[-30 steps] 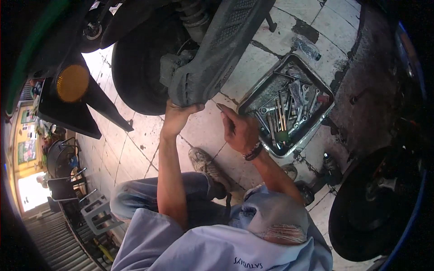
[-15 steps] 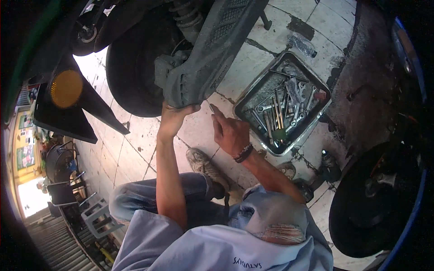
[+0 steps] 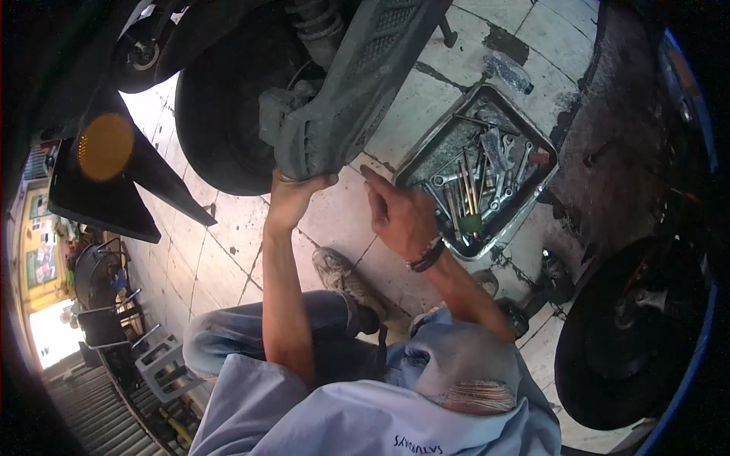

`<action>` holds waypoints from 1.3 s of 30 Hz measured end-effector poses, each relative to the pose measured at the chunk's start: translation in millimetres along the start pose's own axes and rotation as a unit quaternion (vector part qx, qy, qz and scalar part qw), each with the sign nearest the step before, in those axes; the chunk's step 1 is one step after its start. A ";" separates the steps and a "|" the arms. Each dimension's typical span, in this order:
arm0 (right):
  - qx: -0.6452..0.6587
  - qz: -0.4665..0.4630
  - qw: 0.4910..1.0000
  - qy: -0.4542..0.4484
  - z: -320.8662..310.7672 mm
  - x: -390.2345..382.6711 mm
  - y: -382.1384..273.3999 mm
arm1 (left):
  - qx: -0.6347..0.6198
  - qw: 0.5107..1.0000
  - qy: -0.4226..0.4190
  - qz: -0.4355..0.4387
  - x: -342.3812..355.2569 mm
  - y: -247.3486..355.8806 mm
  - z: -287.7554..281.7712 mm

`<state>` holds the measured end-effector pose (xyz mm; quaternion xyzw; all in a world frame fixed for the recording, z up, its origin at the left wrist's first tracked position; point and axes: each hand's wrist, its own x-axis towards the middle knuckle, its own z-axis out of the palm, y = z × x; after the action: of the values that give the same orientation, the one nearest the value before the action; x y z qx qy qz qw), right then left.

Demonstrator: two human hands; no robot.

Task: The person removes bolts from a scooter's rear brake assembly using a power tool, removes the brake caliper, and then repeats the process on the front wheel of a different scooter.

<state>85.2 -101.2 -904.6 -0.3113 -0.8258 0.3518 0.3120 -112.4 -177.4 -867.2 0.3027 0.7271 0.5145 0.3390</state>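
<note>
The dusty grey cover (image 3: 308, 152) of a scooter's lower housing runs down beside a black wheel (image 3: 213, 129), with a ridged rubber boot (image 3: 315, 30) above. My left hand (image 3: 293, 197) is closed on the bottom end of the cover, thumb pointing right. A little to its right, my right hand (image 3: 399, 216) has a bent thumb and a forward index finger near the cover's lower edge; what it holds, if anything, I cannot make out. Beside that hand lies a metal tray (image 3: 403, 175) of wrenches, rods and other tools (image 3: 494, 175).
An amber reflector (image 3: 106, 144) is on a black part at left. A plastic bottle (image 3: 506, 72) lies above the tray. At right are a dark power tool (image 3: 555, 277) and another wheel (image 3: 608, 349). A grey stool (image 3: 163, 365) stands at lower left on the tiled floor.
My right hand moved slightly left, then back rightward and away from the cover; the small metal piece seen earlier at its fingertip is no longer distinct. My left hand keeps its grip.
</note>
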 end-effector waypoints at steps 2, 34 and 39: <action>0.002 0.011 1.000 -0.021 -10.8 8.8 -11.4 | -0.017 1.000 -0.001 -0.004 0.8 2.1 2.2; 0.506 0.307 0.803 0.064 28.8 31.6 -15.0 | -0.057 0.998 -0.037 -0.009 7.4 -15.7 0.2; 0.505 0.320 0.796 0.090 33.5 29.1 -21.7 | -0.070 0.997 -0.028 -0.007 6.9 -13.1 4.1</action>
<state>36.4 -105.0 -897.9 -0.3862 -0.3524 0.7693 0.3671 -114.4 -173.6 -882.0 0.2876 0.6816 0.5533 0.3829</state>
